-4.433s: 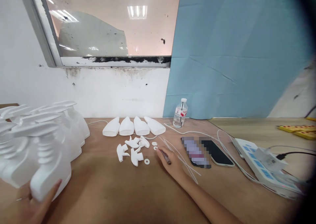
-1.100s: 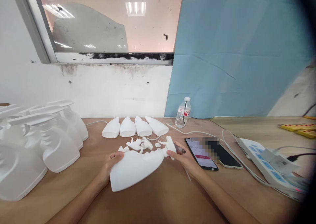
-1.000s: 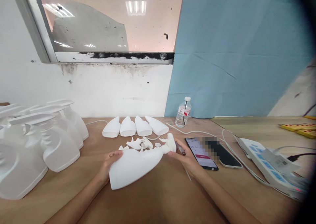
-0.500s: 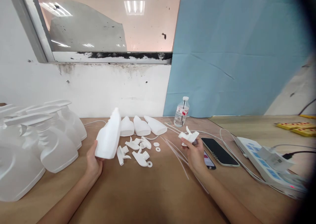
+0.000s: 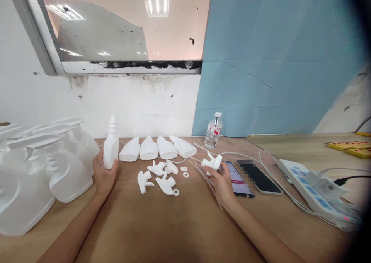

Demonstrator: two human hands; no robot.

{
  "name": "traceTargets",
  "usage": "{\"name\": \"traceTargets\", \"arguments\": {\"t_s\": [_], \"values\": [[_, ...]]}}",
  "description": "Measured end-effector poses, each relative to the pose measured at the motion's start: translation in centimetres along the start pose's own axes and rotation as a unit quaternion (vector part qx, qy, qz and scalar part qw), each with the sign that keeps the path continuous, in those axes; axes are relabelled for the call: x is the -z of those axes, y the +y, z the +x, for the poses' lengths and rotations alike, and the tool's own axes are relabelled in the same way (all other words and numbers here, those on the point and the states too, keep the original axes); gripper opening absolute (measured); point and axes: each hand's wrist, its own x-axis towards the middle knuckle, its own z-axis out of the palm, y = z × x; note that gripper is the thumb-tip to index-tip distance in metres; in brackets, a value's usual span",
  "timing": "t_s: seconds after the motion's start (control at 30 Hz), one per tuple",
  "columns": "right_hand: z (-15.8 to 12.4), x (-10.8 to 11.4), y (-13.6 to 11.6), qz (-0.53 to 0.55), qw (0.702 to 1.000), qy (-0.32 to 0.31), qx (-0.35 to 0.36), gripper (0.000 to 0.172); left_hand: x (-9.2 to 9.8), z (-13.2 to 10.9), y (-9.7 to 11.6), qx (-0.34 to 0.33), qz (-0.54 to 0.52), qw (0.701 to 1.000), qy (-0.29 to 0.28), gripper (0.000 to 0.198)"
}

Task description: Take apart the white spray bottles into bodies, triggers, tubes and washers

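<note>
My left hand (image 5: 104, 175) is closed around the lower part of a white spray bottle (image 5: 111, 145), held upright with its narrow neck up and no sprayer on it. My right hand (image 5: 222, 180) pinches a white trigger sprayer head (image 5: 212, 163) above the table, its trigger pointing up. Between the hands lie several more sprayer heads (image 5: 166, 185) and a few small white washers (image 5: 176, 192). Behind them several white bottles (image 5: 148, 149) lie on their sides, bases facing me. Thin white dip tubes (image 5: 207, 181) lie beside my right hand, which partly hides them.
White spray bottles with sprayers (image 5: 69, 172) crowd the left side. Two phones (image 5: 236, 178) (image 5: 262, 178) lie right of my right hand. A water bottle (image 5: 213, 131) stands near the wall. Cables lead to a power strip (image 5: 307, 189) at the right.
My left hand has moved left and turned the bottle more upright and edge-on, uncovering another lying bottle. My right hand has shifted slightly left with the sprayer head, showing more of the phone.
</note>
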Motion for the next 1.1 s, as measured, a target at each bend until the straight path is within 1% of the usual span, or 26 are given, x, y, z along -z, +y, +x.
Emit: {"name": "traceTargets", "arguments": {"t_s": [0.1, 0.2, 0.4, 0.6, 0.9, 1.1], "values": [[-0.2, -0.1, 0.1, 0.002, 1.0, -0.012, 0.0, 0.042, -0.9, 0.7, -0.5, -0.046, 0.085, 0.995, -0.03, 0.05], [-0.3, -0.2, 0.2, 0.003, 1.0, -0.02, -0.003, 0.04, -1.8, 1.4, -0.9, -0.048, 0.124, 0.99, -0.049, 0.045], [-0.6, -0.3, 0.2, -0.006, 1.0, -0.031, -0.005, 0.04, -3.0, 2.3, -1.9, -0.038, 0.195, 0.976, -0.086, 0.043], [-0.8, -0.4, 0.4, -0.01, 0.999, -0.035, -0.005, 0.039, -3.6, 2.2, -2.3, -0.068, 0.227, 0.963, -0.13, 0.046], [-1.0, -0.6, 0.3, -0.012, 0.999, -0.042, -0.002, 0.039, -3.8, 2.2, -2.6, -0.069, 0.245, 0.956, -0.145, 0.049], [-0.9, -0.5, 0.5, -0.014, 0.999, -0.044, -0.003, 0.037, -3.4, 2.0, -2.5, -0.07, 0.247, 0.958, -0.129, 0.041]]}}
